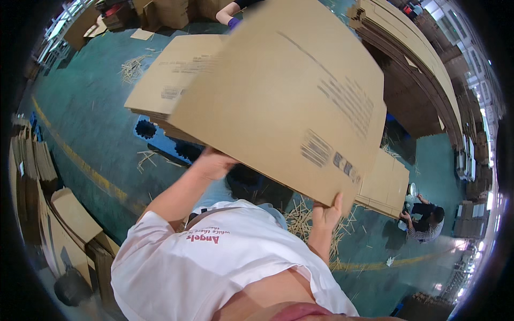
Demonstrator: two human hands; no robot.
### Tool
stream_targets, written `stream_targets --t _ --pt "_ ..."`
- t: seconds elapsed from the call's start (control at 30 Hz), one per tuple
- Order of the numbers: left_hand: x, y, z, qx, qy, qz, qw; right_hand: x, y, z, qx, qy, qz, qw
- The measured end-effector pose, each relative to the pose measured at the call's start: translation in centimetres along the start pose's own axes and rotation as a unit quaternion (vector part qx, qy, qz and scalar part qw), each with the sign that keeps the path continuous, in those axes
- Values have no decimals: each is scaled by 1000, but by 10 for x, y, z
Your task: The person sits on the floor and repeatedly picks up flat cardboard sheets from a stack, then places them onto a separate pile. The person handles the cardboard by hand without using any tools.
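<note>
A large brown cardboard sheet (257, 101) with dark printing is held up in front of me, tilted. My left hand (215, 163) is closed on its near edge at the left, the fingers partly hidden under the board. My right hand (327, 214) grips the same edge near the right corner, thumb on the upper face. Beneath and beyond the sheet lies a stack of flat cardboard (160, 80), partly covered by it. More flat cardboard (384, 184) shows to the right of the sheet.
A blue pallet (168, 143) lies under the stack. Thin strips (300, 216) litter the green floor near my feet. Another person's arm (229, 13) is at the far side; a person (425, 219) sits low at the right. Tall cardboard piles (412, 59) stand far right, more (75, 214) at left.
</note>
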State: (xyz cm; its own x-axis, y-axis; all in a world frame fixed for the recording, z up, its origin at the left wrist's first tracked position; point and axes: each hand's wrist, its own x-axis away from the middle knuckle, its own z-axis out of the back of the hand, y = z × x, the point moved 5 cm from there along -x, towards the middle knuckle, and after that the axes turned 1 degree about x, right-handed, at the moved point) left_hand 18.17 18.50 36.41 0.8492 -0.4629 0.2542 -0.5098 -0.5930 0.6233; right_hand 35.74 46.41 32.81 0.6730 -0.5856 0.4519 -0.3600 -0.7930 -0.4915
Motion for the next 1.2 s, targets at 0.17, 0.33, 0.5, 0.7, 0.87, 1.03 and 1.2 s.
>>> stream_targets --t 0.17,0.33,0.5,0.7,0.87,1.03,1.2 --pt "-28 138 154 -19 80 -70 994 9 148 -130 59 -88 -126 986" --pt "-42 234 340 -2 121 -80 989 6 312 -206 73 -241 -324 912" --pt "-9 228 482 -91 463 -6 882 -27 438 -158 171 -108 -472 858" --pt "-75 173 272 -673 206 -122 699 -75 463 -79 345 -23 -495 798" --pt "-145 74 177 -836 -152 -125 513 -83 338 -28 278 -17 -363 889" --pt "-157 44 192 -862 -192 -113 456 -152 112 43 223 71 -23 972" --pt "-162 36 187 -859 -237 -145 431 -167 -3 -24 210 164 237 934"
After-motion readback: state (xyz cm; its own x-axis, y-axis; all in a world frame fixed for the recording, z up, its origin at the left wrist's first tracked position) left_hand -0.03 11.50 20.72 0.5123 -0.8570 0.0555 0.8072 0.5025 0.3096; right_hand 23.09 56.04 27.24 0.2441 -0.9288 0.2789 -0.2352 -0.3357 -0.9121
